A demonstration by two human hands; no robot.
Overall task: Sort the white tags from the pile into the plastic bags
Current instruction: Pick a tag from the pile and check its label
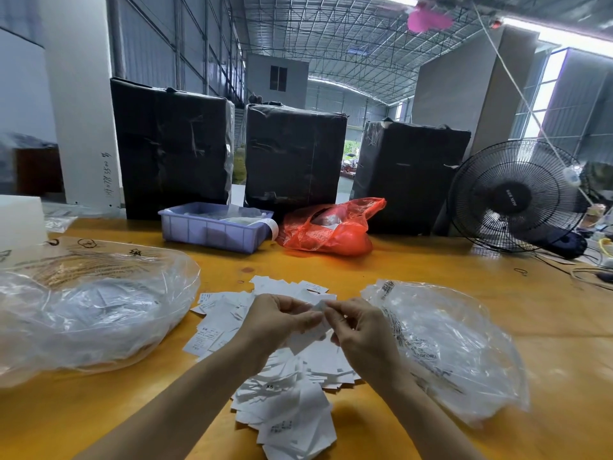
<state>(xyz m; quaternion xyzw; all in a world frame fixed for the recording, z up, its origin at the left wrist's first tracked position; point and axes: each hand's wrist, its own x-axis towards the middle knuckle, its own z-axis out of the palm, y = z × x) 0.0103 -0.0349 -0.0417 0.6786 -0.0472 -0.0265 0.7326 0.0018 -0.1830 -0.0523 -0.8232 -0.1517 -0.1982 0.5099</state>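
Observation:
A pile of white tags point(288, 386) lies spread across the middle of the yellow table point(447, 270). Just above the pile, my left hand point(278, 318) and my right hand point(360, 328) meet, and both pinch one white tag point(320, 307) between thumb and fingers. A large clear plastic bag point(89, 310) with white tags inside sits to the left of the pile. A second clear plastic bag point(444, 346) lies flat to the right, close to my right wrist.
A blue plastic bin point(212, 227) and a red plastic bag point(331, 230) sit behind the pile. Three black-wrapped boxes point(295, 154) stand along the table's far edge. A black fan point(514, 197) stands at the right, with cables beside it.

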